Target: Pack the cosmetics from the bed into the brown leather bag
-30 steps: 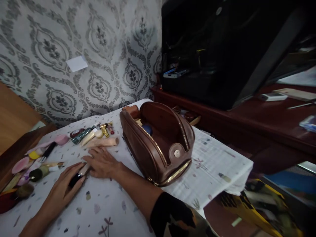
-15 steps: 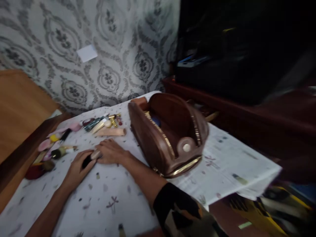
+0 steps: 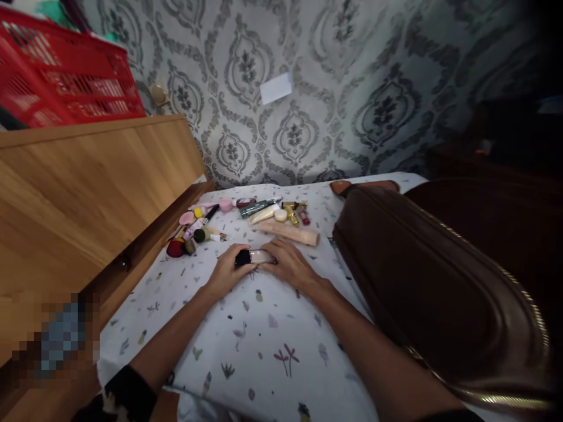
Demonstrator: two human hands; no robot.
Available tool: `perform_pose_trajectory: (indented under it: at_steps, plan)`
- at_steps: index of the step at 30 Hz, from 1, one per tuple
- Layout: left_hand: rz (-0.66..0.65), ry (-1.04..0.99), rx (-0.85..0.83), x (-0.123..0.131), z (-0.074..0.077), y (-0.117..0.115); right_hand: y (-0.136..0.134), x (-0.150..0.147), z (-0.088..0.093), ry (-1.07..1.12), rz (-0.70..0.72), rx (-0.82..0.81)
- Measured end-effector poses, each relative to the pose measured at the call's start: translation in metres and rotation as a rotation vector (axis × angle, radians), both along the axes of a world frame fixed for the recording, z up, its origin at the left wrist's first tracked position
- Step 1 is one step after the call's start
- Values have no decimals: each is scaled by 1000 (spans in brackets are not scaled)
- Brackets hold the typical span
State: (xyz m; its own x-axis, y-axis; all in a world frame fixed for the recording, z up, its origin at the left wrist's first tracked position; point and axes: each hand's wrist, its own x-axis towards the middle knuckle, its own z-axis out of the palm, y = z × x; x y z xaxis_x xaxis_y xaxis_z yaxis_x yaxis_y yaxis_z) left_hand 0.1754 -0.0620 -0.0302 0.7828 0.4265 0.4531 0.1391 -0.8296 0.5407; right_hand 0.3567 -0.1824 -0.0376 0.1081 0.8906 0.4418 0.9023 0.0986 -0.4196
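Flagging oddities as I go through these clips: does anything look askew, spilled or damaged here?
The white paper on the wall tilts against the upright pattern, and a pixelated patch at lower left hides detail. No spill shows; the bottle between the left hand and right hand shows no visible damage.

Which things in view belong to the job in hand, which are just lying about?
In the job:
Black-capped bottle, held by left hand and right hand
Likely peach tube, green tube, brown bag

Apparently just there:
Red basket
White paper on wall
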Motion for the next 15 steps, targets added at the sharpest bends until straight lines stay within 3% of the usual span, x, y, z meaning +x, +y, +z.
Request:
perform_pose_trajectory:
  at_steps: [6, 15]
  plan:
    - [-19, -16, -10, -1, 0, -2, 1, -1, -4, -112, -117, 71]
    - [-17, 17, -9, -4, -5, 2, -5, 7, -11, -342, -494, 162]
